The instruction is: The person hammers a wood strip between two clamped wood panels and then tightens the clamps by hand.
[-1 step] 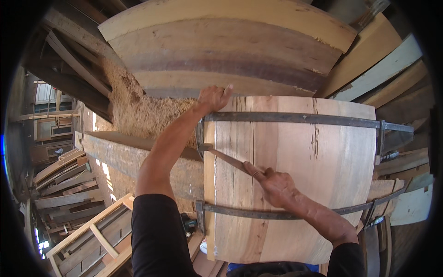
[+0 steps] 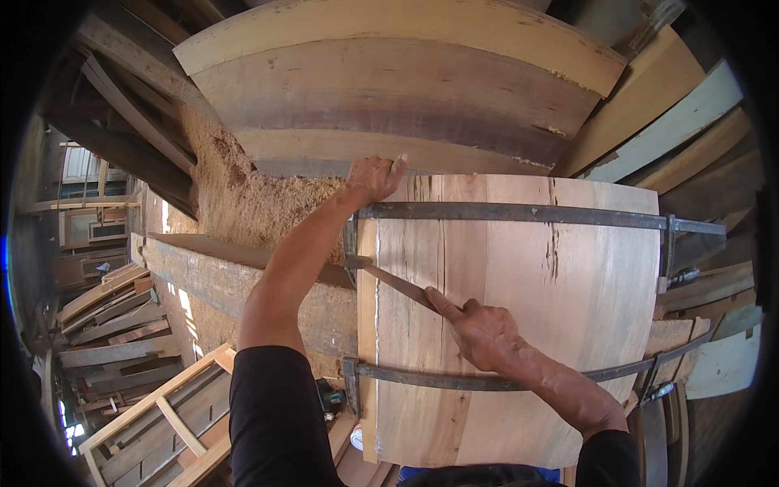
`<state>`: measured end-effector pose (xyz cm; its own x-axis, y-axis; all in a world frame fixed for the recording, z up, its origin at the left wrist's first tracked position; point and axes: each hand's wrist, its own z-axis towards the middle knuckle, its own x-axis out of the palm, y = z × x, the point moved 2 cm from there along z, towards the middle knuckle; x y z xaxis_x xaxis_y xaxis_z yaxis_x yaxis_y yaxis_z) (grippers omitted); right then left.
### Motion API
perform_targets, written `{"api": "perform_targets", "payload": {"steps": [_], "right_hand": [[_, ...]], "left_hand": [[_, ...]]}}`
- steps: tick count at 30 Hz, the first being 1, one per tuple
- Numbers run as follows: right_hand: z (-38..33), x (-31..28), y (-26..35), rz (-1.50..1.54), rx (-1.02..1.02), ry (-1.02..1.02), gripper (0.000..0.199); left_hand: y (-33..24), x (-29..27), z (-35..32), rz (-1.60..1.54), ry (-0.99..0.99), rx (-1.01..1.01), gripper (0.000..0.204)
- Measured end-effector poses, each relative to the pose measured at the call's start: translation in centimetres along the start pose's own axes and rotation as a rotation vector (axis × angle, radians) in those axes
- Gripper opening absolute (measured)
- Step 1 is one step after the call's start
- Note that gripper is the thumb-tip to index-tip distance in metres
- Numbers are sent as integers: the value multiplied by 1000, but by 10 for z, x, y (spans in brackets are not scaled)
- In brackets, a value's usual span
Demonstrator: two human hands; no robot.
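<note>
The right hand (image 2: 480, 326) grips a hammer (image 2: 399, 285), its head at the left edge of a wooden panel (image 2: 600, 284) lying under bar clamps (image 2: 519, 213) that seemingly squeeze its boards together, while the left hand (image 2: 376, 177), grip unclear, perhaps steadies the far corner.

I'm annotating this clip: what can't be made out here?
Head view: grip end of the wooden handle, hidden by the right hand.
Head view: what the dark object is, partly behind the left sleeve.
Head view: lower part of the wooden frame, cut off by the lower edge.
</note>
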<state>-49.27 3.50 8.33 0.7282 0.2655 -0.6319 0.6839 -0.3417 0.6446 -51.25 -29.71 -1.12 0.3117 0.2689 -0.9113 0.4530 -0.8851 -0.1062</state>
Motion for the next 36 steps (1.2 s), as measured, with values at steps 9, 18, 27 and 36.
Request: {"api": "perform_targets", "payload": {"steps": [9, 18, 27, 36], "right_hand": [[-22, 13, 8, 324, -181, -262, 71], [-10, -10, 6, 405, 164, 218, 68], [-55, 38, -18, 506, 195, 1, 62], [-50, 51, -4, 560, 305, -296, 51]], "left_hand": [[4, 3, 0, -51, 85, 8, 86], [5, 6, 5, -74, 182, -70, 98], [32, 14, 10, -707, 232, -56, 90], [12, -15, -23, -361, -599, -172, 65]]}}
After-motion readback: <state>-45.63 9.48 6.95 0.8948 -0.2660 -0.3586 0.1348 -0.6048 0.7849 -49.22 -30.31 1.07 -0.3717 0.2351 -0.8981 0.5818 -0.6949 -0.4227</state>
